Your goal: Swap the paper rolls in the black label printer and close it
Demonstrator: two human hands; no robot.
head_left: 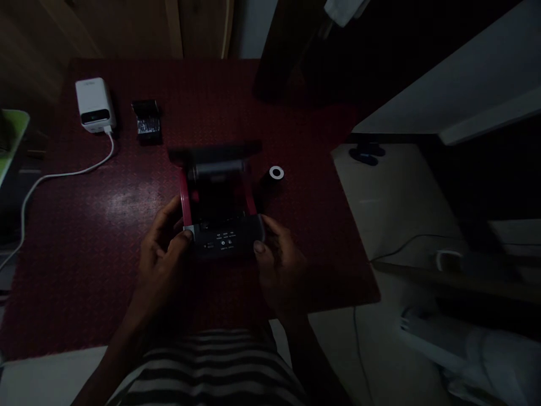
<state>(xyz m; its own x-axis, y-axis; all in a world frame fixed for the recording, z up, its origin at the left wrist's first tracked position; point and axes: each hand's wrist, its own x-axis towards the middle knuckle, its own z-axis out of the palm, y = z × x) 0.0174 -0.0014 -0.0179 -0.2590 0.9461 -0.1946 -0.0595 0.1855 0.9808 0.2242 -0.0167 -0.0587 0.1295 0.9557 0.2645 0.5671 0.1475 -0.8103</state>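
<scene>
Both hands hold a black and dark red device (224, 237) that looks like a small label printer. Its lid (215, 151) stands raised at the far side, and a row of small icons marks the front panel. My left hand (163, 245) grips the left front corner, thumb on top. On the opposite corner, my right hand (279, 256) is closed with its thumb against the panel. The dim light hides most of the inside. Just right of the device stands a dark roll (276, 173) with a white ring end.
A white power bank (93, 104) with a white cable (76, 173) lies at the table's far left. Beside it is a black ribbon-like piece (149, 121). The red patterned table (304, 220) ends at the right above a pale floor with dark slippers (367, 153).
</scene>
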